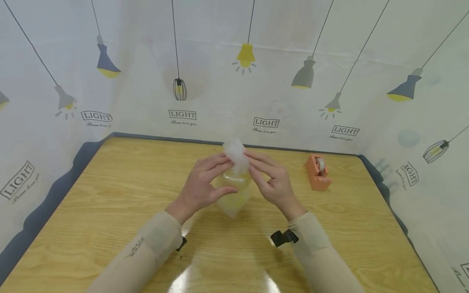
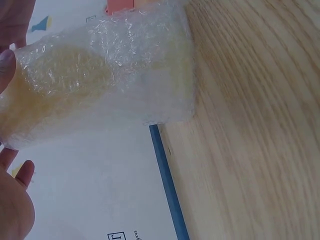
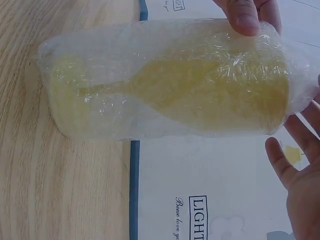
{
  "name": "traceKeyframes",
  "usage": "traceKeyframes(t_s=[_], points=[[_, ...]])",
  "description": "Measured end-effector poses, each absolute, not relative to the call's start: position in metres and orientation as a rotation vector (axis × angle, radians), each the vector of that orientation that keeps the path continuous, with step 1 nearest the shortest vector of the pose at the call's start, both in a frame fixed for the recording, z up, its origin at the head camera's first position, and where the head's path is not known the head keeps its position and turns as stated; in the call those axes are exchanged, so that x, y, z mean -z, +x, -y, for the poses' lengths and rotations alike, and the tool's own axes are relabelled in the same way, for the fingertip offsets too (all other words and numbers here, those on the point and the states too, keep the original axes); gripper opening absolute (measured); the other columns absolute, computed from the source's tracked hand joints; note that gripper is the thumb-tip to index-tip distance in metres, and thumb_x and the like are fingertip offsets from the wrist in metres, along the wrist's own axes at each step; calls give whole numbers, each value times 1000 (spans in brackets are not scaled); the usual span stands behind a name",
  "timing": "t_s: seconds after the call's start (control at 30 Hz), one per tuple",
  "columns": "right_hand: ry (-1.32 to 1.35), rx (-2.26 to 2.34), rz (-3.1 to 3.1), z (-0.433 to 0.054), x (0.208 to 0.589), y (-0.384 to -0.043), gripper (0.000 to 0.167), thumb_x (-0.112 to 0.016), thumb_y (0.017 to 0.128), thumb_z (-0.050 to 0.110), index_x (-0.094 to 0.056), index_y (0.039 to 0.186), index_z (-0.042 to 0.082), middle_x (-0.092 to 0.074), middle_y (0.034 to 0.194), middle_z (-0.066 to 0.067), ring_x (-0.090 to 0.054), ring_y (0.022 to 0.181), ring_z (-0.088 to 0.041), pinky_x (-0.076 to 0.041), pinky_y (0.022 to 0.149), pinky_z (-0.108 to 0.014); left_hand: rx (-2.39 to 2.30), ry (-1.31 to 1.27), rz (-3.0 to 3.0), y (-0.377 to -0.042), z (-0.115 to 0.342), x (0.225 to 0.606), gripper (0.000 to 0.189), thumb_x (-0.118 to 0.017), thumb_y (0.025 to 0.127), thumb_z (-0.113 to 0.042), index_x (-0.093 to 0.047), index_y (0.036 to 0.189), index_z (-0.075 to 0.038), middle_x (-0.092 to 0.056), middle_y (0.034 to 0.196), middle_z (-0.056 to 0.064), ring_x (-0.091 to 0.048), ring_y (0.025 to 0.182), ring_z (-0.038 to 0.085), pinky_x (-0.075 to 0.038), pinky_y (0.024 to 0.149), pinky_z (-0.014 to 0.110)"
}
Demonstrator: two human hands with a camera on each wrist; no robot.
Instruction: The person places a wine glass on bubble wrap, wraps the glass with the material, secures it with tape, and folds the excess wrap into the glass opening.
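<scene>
A yellow wine glass (image 3: 185, 90) stands upright on the table, wrapped all round in clear bubble wrap (image 1: 238, 156). The wrap's loose top sticks up beyond the glass. On its left side, my left hand (image 1: 205, 179) touches the gathered top with outstretched fingers, its thumb apart from them in front of the bowl. From the other side my right hand (image 1: 275, 179) presses the same top with extended fingers, the thumb lower down. In the right wrist view the stem and foot show through the wrap.
An orange tape dispenser (image 1: 318, 173) with a roll of tape stands to the right of the wrapped glass. The wooden table (image 1: 121, 183) ends at a dark blue edge against a white backdrop (image 1: 220, 89) printed with lamps.
</scene>
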State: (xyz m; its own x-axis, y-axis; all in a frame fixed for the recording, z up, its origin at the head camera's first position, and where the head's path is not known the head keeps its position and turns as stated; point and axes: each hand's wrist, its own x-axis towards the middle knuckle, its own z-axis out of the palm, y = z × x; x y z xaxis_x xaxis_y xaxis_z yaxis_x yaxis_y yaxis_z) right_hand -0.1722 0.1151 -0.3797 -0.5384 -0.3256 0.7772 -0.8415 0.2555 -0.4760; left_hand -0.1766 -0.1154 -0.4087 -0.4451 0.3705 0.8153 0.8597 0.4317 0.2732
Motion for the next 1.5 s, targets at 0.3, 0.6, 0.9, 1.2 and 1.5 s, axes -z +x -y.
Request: traceKeyframes(t_s=[0.3,0.6,0.9,1.2,1.5], points=[[1025,-1217,2051,-116,379,-175,27,-74,85,-13,-77,111,-5,-74,118,-18,-71,109,-36,-57,96,-27,932,-1056,1999,-177,115,406,68,-96,65,-31,-73,122,-1,-69,130,13,-62,125,33,-52,99,52],[975,-1090,2085,-113,378,-179,15,-79,84,-3,-81,98,-3,-77,103,-19,-75,94,-36,-62,82,-48,938,-1055,2030,-173,116,409,71,-98,65,-26,-69,124,0,-64,136,16,-59,128,34,-49,108,49],[971,-1017,2116,-111,376,-181,10,-78,85,2,-81,93,-4,-77,97,-20,-75,89,-35,-63,79,-49,943,-974,2110,-167,116,406,95,-99,66,-29,-49,140,3,-54,142,20,-54,130,35,-45,113,47],[997,-998,2171,-112,370,-180,8,-77,85,2,-81,89,-4,-78,94,-19,-74,89,-35,-62,80,-50,826,-1060,2053,-171,117,404,97,-98,67,-30,-52,146,2,-52,150,19,-49,139,37,-42,116,49],[1016,-1010,2260,-116,367,-180,8,-76,87,1,-81,89,-4,-77,92,-15,-73,88,-32,-61,81,-48,790,-1097,2091,-174,116,406,100,-97,64,-40,-54,145,1,-53,151,17,-46,142,37,-39,118,52]])
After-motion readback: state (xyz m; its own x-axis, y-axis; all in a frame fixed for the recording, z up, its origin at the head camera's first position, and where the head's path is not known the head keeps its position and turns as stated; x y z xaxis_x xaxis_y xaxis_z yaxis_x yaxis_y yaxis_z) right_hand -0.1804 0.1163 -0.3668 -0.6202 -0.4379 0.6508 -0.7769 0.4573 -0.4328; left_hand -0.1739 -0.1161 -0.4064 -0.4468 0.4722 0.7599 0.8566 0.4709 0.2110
